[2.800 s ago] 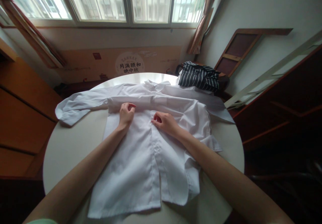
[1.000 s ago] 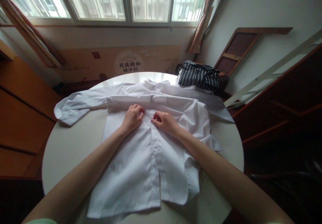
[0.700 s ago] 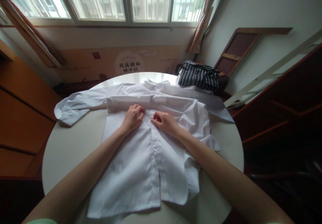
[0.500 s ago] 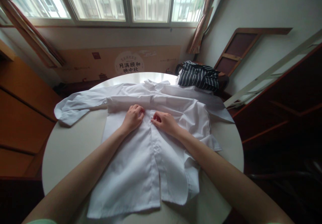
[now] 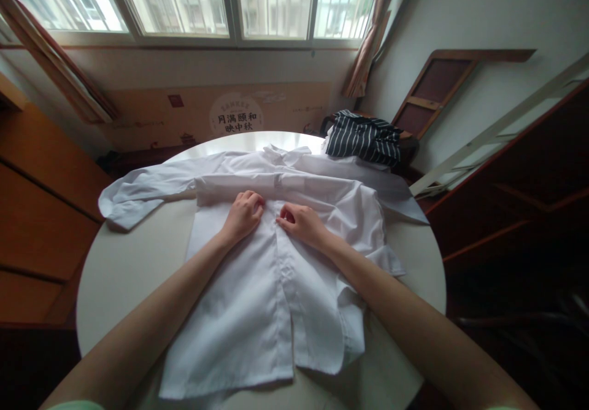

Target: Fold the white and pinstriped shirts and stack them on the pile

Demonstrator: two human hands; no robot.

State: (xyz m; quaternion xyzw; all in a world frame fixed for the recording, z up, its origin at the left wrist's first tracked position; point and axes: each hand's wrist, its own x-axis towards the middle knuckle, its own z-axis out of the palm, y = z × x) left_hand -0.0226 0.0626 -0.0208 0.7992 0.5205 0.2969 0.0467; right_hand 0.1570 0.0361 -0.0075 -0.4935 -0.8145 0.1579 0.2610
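A white shirt (image 5: 257, 287) lies spread on the round counter (image 5: 129, 269) at centre frame. On its placket, the left hand (image 5: 242, 215) and right hand (image 5: 301, 223) pinch the fabric with curled fingers. A striped garment (image 5: 365, 140) sits upper right.

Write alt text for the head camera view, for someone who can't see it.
Two bare hands, left hand and right hand, pinch the front placket of a white shirt spread on a round white table. A striped garment lies at the table's far right edge, below a wide window.
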